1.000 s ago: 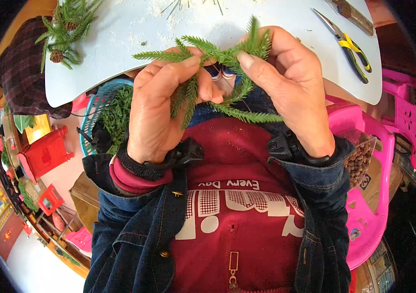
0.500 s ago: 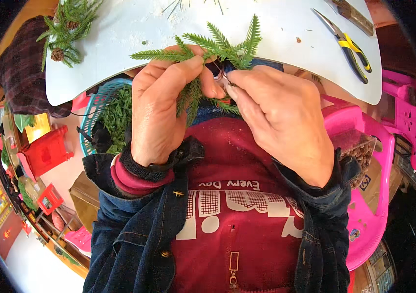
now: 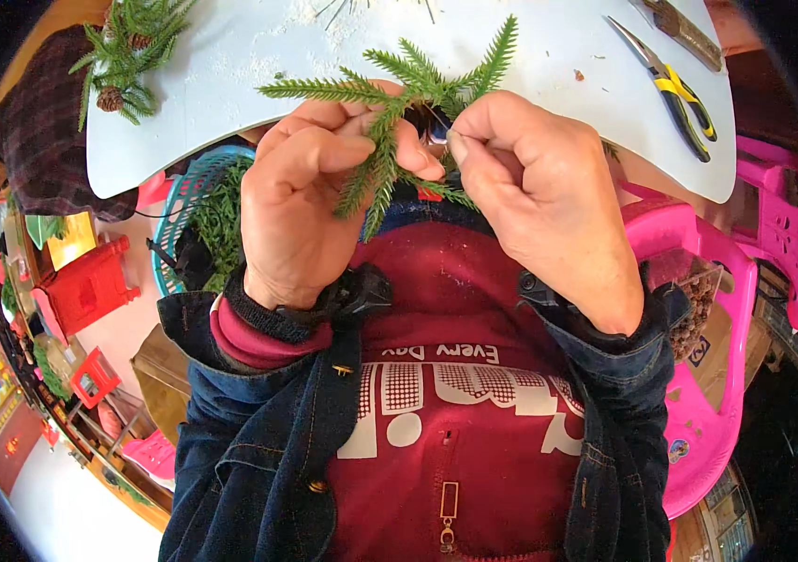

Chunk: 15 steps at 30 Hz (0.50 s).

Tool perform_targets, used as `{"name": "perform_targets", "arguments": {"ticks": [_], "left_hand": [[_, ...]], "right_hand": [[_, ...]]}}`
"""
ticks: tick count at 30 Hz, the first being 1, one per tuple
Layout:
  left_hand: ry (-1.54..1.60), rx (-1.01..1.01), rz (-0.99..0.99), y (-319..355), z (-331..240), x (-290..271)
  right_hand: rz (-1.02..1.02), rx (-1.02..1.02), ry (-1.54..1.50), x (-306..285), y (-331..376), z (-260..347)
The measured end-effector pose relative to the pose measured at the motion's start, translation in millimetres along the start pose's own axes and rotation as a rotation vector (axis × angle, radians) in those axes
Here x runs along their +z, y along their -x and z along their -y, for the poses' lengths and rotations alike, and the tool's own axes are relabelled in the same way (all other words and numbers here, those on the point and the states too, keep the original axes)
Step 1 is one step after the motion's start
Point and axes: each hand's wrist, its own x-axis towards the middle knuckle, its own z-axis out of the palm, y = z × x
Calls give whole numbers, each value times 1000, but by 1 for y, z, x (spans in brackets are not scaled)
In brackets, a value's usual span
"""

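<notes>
My left hand (image 3: 310,201) and my right hand (image 3: 535,187) are held close together above my chest, at the near edge of a white table (image 3: 549,56). Between them is a bunch of green fir twigs (image 3: 399,112). The left hand's thumb and fingers pinch the stems, with tips fanning up over the table and down toward my red top. The right hand's thumb and forefinger pinch the same bunch where the stems meet. What lies between the fingertips is hidden.
Yellow-handled pliers (image 3: 671,89) lie at the table's right end. A fir sprig with a pine cone (image 3: 123,56) lies at its left end. A teal basket of greenery (image 3: 207,211) stands below left. Pink plastic chairs (image 3: 699,309) are at the right, a red stool (image 3: 85,281) at the left.
My right hand has drawn in from holding the twigs' right end to pinching them at the middle beside the left thumb. The bunch has risen and fanned out more upright.
</notes>
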Motion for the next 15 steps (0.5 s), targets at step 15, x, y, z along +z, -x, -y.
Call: {"name": "perform_targets", "arguments": {"ticks": [15], "left_hand": [[124,35,49,0,0,-2]], "right_hand": [[-6,5,-51,-2,-2,-1]]}}
